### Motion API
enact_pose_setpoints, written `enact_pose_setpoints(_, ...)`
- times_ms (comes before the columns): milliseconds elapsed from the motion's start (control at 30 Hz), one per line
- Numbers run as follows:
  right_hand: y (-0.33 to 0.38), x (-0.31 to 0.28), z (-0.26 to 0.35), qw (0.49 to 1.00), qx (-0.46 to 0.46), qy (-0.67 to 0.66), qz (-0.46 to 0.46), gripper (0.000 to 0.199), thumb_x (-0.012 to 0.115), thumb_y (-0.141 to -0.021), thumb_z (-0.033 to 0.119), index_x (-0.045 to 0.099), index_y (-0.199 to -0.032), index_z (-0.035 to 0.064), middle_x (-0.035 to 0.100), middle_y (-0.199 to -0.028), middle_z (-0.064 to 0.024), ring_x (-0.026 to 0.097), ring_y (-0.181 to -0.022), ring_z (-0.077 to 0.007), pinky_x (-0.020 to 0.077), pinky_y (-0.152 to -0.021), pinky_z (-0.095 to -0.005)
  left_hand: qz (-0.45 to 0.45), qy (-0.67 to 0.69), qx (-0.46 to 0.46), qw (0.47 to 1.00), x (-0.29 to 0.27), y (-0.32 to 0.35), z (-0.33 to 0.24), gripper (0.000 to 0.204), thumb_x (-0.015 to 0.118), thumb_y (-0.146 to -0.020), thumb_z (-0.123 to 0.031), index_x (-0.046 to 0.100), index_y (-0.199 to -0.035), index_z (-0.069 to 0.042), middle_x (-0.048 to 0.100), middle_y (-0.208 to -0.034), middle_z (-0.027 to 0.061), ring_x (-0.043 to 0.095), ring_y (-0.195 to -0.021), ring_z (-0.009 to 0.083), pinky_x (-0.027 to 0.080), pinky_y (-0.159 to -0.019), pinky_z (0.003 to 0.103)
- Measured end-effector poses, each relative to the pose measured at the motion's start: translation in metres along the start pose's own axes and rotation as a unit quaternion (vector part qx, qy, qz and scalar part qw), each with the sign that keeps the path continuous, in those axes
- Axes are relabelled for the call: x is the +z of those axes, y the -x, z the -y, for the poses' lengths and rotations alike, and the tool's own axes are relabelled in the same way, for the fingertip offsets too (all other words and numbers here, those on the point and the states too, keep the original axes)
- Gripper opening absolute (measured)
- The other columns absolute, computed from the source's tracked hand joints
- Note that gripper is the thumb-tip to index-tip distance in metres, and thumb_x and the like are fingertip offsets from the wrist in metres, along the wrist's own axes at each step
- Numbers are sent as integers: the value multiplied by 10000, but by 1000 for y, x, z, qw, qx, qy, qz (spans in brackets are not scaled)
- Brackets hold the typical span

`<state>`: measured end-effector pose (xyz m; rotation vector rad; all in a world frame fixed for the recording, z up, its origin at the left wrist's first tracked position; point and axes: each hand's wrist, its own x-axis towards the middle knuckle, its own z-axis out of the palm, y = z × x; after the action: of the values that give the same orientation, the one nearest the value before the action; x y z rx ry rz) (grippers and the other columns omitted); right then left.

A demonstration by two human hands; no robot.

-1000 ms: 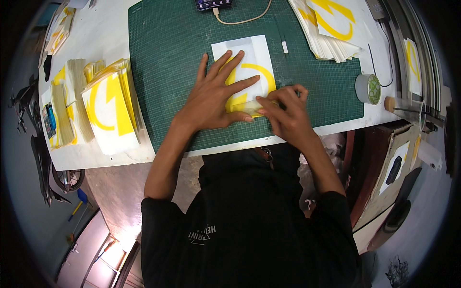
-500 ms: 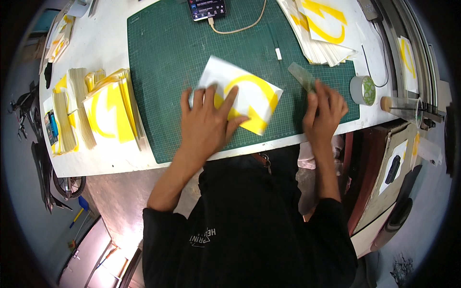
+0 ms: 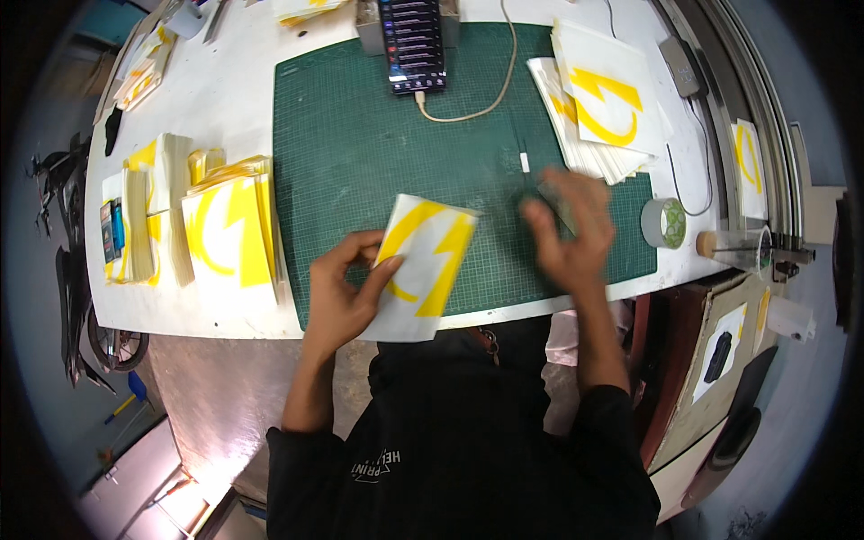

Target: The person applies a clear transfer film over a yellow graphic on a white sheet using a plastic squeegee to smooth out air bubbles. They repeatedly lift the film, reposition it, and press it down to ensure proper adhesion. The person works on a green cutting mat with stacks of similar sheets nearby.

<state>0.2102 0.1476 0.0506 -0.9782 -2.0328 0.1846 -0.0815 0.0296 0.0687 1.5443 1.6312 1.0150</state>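
Observation:
My left hand point(image 3: 340, 288) grips a white sheet with a yellow curved shape point(image 3: 421, 266), lifted at the near edge of the green cutting mat point(image 3: 378, 135). My right hand point(image 3: 569, 229) is blurred, hovering over the mat's right part with fingers spread. A thin pale tool may lie under it, but I cannot tell whether the hand holds it. A stack of finished yellow-and-white sheets point(image 3: 232, 236) lies left of the mat. Another stack point(image 3: 601, 106) sits at the mat's far right corner.
A phone point(image 3: 412, 43) with a beige cable point(image 3: 477, 99) rests at the mat's far edge. A tape roll point(image 3: 664, 222) sits right of the mat. More sheet piles point(image 3: 135, 216) lie at far left. The white table point(image 3: 216, 99) ends close to my body.
My left hand has picked the sheet off the mat and carried it left toward the stack. My right hand left the sheet and moved right and further out over the mat.

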Motion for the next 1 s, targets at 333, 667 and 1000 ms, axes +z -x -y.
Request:
enact_pose_setpoints(333,-17,-33,-98,958,-30,283,30,241,740,-929,30,769,-1159,99,731,-1270,-59,655,-1241,-265,345,-1127,-466,-288,-76,-188,936,-150,44,29,425,805,-956,-83,643,-1327,49,668,-818,11,584,-710,74,464,-661,233)
enact_pose_setpoints(667,47,20,72,992,-113,27,58,218,781,-806,-19,692,-993,50,735,-1117,-105,714,-1006,-292,394,-1047,-543,-210,13,-115,971,-34,41,-1,398,697,-1051,-296,663,-1271,34,733,-1106,139,679,-1065,179,547,-854,325)
enact_pose_setpoints(1000,49,21,63,958,233,-164,33,359,824,-922,99,694,-1238,-15,715,-1231,-138,697,-1066,-228,514,-942,-360,-26,418,-145,896,12,27,19,381,481,-1166,-253,694,-1225,58,733,-1067,27,629,-953,64,501,-848,247)
